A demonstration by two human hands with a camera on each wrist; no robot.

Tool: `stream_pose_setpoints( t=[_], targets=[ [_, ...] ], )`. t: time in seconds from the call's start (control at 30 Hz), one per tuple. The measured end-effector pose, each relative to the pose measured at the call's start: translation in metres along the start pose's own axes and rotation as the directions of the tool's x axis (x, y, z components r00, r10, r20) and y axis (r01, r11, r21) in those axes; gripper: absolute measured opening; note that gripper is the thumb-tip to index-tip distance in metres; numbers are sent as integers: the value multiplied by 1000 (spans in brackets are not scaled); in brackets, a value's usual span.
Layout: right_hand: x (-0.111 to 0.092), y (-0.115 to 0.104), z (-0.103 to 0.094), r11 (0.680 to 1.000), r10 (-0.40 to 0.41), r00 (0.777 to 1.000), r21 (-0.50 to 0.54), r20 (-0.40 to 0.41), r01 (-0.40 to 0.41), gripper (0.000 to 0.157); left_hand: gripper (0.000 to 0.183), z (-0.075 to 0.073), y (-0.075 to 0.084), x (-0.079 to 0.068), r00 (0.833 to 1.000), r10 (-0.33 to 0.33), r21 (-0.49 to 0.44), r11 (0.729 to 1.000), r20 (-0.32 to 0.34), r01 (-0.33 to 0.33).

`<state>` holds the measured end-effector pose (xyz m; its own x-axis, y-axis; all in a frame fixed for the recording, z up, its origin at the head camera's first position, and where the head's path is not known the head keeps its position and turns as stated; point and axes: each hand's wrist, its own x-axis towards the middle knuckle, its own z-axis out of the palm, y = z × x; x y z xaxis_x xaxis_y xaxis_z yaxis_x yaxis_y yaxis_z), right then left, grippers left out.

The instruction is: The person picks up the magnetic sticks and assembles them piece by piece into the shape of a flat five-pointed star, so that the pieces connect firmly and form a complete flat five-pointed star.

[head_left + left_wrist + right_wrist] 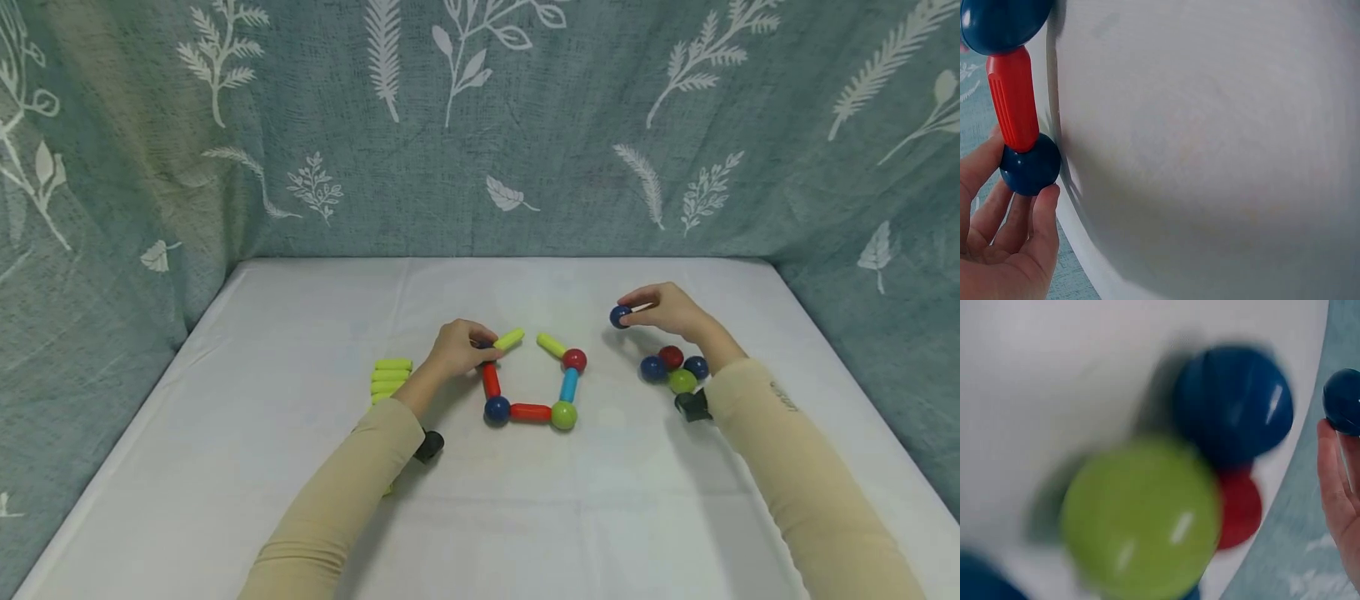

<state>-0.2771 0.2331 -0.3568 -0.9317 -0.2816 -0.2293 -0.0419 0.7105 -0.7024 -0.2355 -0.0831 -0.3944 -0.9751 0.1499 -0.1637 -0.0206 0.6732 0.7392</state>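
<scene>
My left hand (459,348) grips a dark blue ball (1030,164) at the upper left corner of a shape built of balls and rods. From that ball a red rod (491,379) runs down to another blue ball (497,410), and a yellow-green rod (510,339) points up right. A red rod (531,412), a green ball (564,415), a blue rod (568,385), a red ball (574,360) and a yellow-green rod (551,345) form the rest. The two upper rods' ends stand apart. My right hand (666,310) pinches a blue ball (619,317) above the table, right of the shape.
Loose blue, red and green balls (682,381) cluster below my right hand. Several yellow-green rods (390,375) lie stacked at left, partly behind my left forearm. The white table (315,317) meets a leaf-patterned curtain (525,167) at its back edge.
</scene>
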Motion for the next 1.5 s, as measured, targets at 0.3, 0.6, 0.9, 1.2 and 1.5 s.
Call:
stream_pose_setpoints(
  t=[0.3, 0.6, 0.9, 1.2, 1.5],
  targets=[
    [24, -31, 43, 998, -45, 997, 53, 59, 42, 39, 28, 0, -1, 2, 1000, 4, 19, 1000, -4, -4],
    [37, -46, 68, 993, -43, 997, 112, 64, 36, 38, 28, 0, -1, 2, 1000, 14, 23, 1000, -3, -14],
    [43, -60, 83, 990, -58, 996, 133, 61, 50, 35, 28, -1, -1, 2, 1000, 11, 9, 1000, 2, -11],
    [40, -68, 86, 995, -61, 996, 77, 69, 56, 37, 26, 0, -2, 1, 1000, 17, -1, 1000, -7, -17],
    [29, -45, 76, 997, -68, 993, -35, 95, 71, 40, 27, 0, -3, -1, 1000, 19, -2, 1000, -10, -19]
  ],
)
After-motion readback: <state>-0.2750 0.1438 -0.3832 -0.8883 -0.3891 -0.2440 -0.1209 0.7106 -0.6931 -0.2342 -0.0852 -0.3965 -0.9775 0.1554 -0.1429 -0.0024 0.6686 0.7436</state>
